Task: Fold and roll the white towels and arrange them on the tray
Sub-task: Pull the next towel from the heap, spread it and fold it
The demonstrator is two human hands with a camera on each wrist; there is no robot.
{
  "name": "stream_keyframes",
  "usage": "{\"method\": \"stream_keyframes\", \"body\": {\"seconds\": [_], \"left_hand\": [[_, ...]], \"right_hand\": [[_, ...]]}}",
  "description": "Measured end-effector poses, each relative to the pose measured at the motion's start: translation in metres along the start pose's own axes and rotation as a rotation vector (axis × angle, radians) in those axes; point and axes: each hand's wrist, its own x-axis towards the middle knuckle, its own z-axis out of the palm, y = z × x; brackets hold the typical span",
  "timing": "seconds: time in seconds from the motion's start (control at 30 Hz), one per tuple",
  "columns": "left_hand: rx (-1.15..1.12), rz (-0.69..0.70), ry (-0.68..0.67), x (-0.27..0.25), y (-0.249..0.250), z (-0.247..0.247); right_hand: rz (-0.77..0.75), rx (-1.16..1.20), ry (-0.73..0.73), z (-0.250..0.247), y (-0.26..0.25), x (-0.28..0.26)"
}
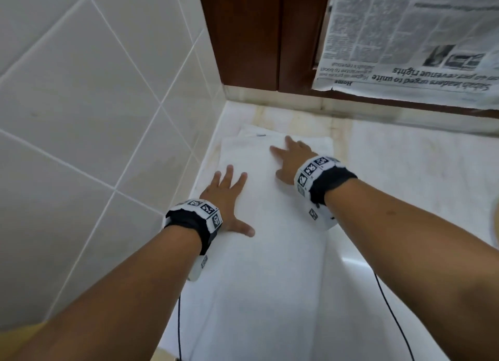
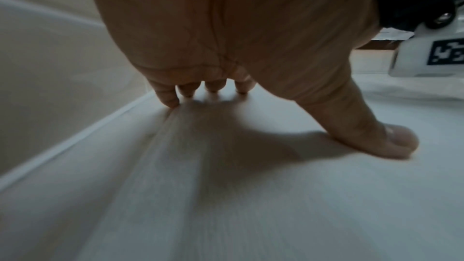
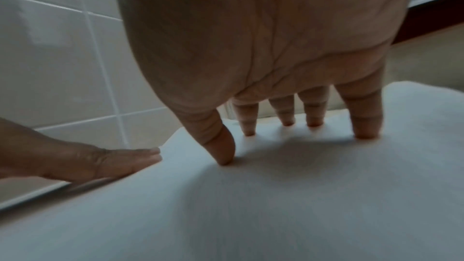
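A white towel (image 1: 270, 239) lies folded into a long strip on the pale counter, running from the near edge to the corner by the tiled wall. My left hand (image 1: 225, 196) presses flat on the towel's left side with fingers spread; the left wrist view shows its fingertips (image 2: 170, 100) and thumb (image 2: 391, 142) on the cloth (image 2: 226, 205). My right hand (image 1: 290, 158) rests flat on the far end of the towel, fingers (image 3: 364, 126) straight and spread on the cloth (image 3: 276, 205). No tray is in view.
A tiled wall (image 1: 81, 117) borders the counter on the left. Dark wooden cabinet doors (image 1: 264, 36) stand behind, with a newspaper (image 1: 418, 36) hanging at the right. Bare marble counter (image 1: 418, 185) stretches to the right of the towel. Thin cables (image 1: 388, 306) trail from both wrists.
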Motion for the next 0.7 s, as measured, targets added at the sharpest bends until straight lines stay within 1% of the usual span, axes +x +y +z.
{"method": "stream_keyframes", "body": {"seconds": [0.1,0.17,0.23,0.33,0.37,0.43,0.5,0.53,0.57,0.67,0.7], "left_hand": [[0.012,0.011,-0.007,0.01,-0.001,-0.01],[0.014,0.006,0.001,0.017,-0.001,-0.014],[-0.056,-0.03,0.075,0.024,-0.002,-0.015],[-0.226,-0.211,0.312,0.039,-0.004,-0.02],[-0.286,-0.268,0.356,0.048,-0.006,-0.023],[-0.43,-0.359,0.4,0.066,-0.009,-0.034],[-0.598,-0.414,0.435,0.075,-0.009,-0.051],[-0.666,-0.416,0.45,0.079,-0.008,-0.058],[-0.722,-0.379,0.482,0.083,-0.005,-0.065],[-0.826,-0.177,0.625,0.094,0.004,-0.081],[-0.869,-0.125,0.622,0.097,0.006,-0.083]], "right_hand": [[0.06,0.049,0.135,-0.011,-0.01,0.021],[0.069,0.082,0.238,-0.014,-0.012,0.031],[0.049,0.101,0.307,-0.015,-0.008,0.039],[0.039,0.052,0.331,-0.017,0.007,0.047],[0.053,0.034,0.322,-0.018,0.012,0.047],[0.069,0.034,0.276,-0.02,0.019,0.047],[0.062,0.073,0.236,-0.021,0.023,0.045],[0.051,0.11,0.238,-0.021,0.025,0.043],[0.036,0.158,0.252,-0.02,0.027,0.04],[-0.006,0.344,0.332,-0.013,0.037,0.034],[0.004,0.415,0.349,-0.01,0.042,0.032]]}}
